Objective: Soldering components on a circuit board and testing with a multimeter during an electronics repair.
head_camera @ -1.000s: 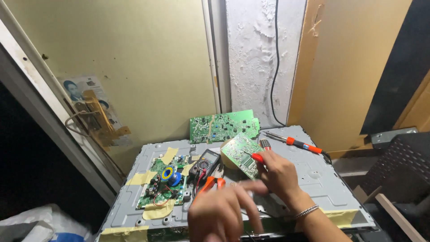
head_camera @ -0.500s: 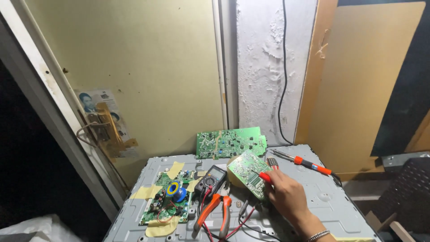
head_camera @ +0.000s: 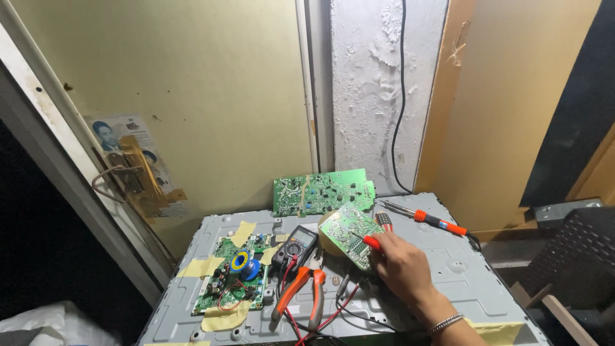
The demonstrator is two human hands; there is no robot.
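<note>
Right hand (head_camera: 403,266) grips red probe (head_camera: 370,242) on small circuit board (head_camera: 349,234), light, stiff, fragile, edge-hold; pliers (head_camera: 301,291) at nine o'clock.

Left hand: gone from your view.
Right hand (head_camera: 402,264): your grip now sets the red probe (head_camera: 370,242) on the small board (head_camera: 349,234).

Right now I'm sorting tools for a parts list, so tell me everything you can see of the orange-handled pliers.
The pliers lie flat on the grey metal panel, handles spread toward the viewer, dark metal head pointing away toward the multimeter. The grips look like orange plastic or rubber. Red and black test leads run under and beside the handles. No hand touches them; the right hand works to their right.
</note>
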